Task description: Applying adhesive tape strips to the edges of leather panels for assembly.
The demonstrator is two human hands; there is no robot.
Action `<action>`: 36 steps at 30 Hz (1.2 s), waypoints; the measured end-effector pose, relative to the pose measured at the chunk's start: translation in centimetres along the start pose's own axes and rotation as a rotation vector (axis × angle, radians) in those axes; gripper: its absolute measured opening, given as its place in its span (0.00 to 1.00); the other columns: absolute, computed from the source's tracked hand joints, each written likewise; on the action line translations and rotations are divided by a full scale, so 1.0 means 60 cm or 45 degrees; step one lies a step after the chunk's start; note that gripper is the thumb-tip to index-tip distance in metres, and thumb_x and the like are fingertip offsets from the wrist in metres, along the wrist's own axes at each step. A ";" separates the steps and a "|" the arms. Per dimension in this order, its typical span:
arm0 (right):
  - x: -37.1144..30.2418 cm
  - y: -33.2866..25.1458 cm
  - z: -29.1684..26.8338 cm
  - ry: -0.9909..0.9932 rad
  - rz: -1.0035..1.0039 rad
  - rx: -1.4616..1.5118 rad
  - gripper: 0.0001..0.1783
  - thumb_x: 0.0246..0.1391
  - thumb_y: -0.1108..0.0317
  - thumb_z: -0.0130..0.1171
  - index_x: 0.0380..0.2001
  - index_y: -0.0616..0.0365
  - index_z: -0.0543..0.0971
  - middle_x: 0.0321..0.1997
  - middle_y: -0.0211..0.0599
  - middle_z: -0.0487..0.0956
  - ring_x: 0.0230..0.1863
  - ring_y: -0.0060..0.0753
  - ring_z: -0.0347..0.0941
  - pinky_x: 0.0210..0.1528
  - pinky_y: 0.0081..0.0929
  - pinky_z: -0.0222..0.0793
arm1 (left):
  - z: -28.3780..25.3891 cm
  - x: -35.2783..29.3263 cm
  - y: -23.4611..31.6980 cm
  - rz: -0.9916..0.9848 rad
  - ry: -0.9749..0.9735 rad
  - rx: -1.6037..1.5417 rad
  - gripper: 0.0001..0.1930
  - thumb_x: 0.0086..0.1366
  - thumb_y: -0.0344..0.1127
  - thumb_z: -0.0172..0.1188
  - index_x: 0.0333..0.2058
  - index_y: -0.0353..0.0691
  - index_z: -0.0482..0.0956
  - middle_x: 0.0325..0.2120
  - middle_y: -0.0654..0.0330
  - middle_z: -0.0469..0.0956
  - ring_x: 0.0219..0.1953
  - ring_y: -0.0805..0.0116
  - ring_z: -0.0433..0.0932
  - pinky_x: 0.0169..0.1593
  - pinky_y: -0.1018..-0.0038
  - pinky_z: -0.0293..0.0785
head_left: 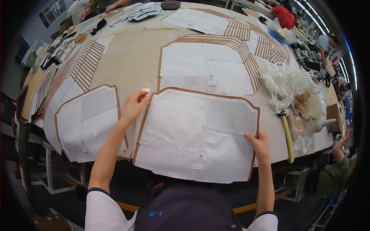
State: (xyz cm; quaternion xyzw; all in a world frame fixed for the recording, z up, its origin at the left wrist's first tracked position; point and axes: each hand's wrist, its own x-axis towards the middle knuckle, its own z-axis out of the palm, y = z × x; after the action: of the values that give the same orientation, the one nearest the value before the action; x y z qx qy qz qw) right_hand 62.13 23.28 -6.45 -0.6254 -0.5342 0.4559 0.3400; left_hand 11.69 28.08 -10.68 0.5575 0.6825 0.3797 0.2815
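Observation:
In front of me a large pale grey fabric panel with brown edging and stitched seams lies partly over the table's near edge. A small white label sits low on it. My right hand grips the panel's right edge, thumb on top and fingers underneath. Beside the upper left corner, my left hand is closed with its fingers curled together. A narrow white strip shows at those fingertips; whether they pinch it is unclear. Just beyond lies a stack of similar panels, their brown edges fanned out.
Another brown-edged panel rests on the left, near more fanned stacks. Crumpled clear plastic bags and a yellow-wrapped curved handle lie on the right. Grey pieces are piled at the far side. Other people work around the table.

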 end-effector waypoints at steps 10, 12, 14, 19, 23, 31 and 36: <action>-0.173 -0.198 0.015 0.714 -0.910 -0.217 0.08 0.53 0.74 0.69 0.35 0.69 0.83 0.33 0.41 0.84 0.35 0.29 0.80 0.40 0.25 0.73 | -0.032 -0.100 0.028 -0.173 -0.106 -0.937 0.35 0.66 0.31 0.65 0.68 0.38 0.59 0.54 0.51 0.77 0.54 0.66 0.77 0.59 0.69 0.73; -0.184 -0.235 -0.063 0.540 -1.010 -0.410 0.13 0.58 0.66 0.65 0.36 0.69 0.83 0.36 0.43 0.83 0.36 0.32 0.79 0.41 0.25 0.74 | -0.062 -0.142 0.046 -0.265 -0.326 -0.926 0.30 0.64 0.28 0.65 0.64 0.39 0.67 0.47 0.57 0.81 0.48 0.71 0.79 0.54 0.74 0.74; -0.169 -0.267 -0.066 0.433 -1.008 -0.364 0.14 0.58 0.65 0.64 0.36 0.69 0.82 0.36 0.43 0.83 0.36 0.32 0.79 0.41 0.26 0.74 | -0.081 -0.195 0.040 -0.277 -0.317 -0.967 0.19 0.63 0.25 0.65 0.53 0.35 0.77 0.43 0.61 0.82 0.45 0.73 0.80 0.52 0.75 0.75; -0.107 -0.302 -0.007 0.319 -1.145 -0.286 0.13 0.60 0.64 0.57 0.34 0.67 0.79 0.32 0.38 0.80 0.32 0.31 0.78 0.36 0.27 0.75 | -0.200 -0.339 0.033 -0.227 0.257 -1.102 0.14 0.62 0.24 0.64 0.47 0.33 0.80 0.42 0.61 0.82 0.44 0.73 0.81 0.50 0.75 0.78; -0.022 -0.256 0.129 -0.242 -0.909 -0.250 0.15 0.63 0.69 0.56 0.50 0.65 0.74 0.47 0.43 0.77 0.45 0.32 0.75 0.49 0.27 0.73 | -0.391 -0.430 -0.030 0.133 0.659 -0.856 0.08 0.66 0.28 0.64 0.43 0.37 0.80 0.40 0.63 0.80 0.44 0.74 0.79 0.51 0.74 0.76; 0.035 -0.372 0.661 -1.191 0.002 0.590 0.19 0.63 0.60 0.61 0.46 0.67 0.80 0.42 0.33 0.83 0.41 0.20 0.76 0.45 0.21 0.69 | -0.738 -0.374 -0.100 -0.217 0.938 -0.279 0.14 0.68 0.33 0.62 0.50 0.33 0.79 0.41 0.64 0.81 0.42 0.77 0.79 0.46 0.80 0.73; 0.122 -0.297 0.792 -1.151 -0.022 0.441 0.15 0.62 0.62 0.64 0.41 0.66 0.81 0.33 0.31 0.81 0.31 0.20 0.75 0.33 0.21 0.70 | -0.780 -0.263 -0.311 -0.516 0.694 -0.325 0.13 0.66 0.34 0.65 0.46 0.34 0.81 0.36 0.67 0.81 0.36 0.78 0.79 0.41 0.81 0.74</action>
State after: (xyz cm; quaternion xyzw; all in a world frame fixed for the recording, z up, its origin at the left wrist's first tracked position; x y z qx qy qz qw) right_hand 11.49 31.05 -8.52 -0.2945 -0.5499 0.7614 0.1766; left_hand -32.85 1.42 -0.92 0.2497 0.7761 0.5331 0.2262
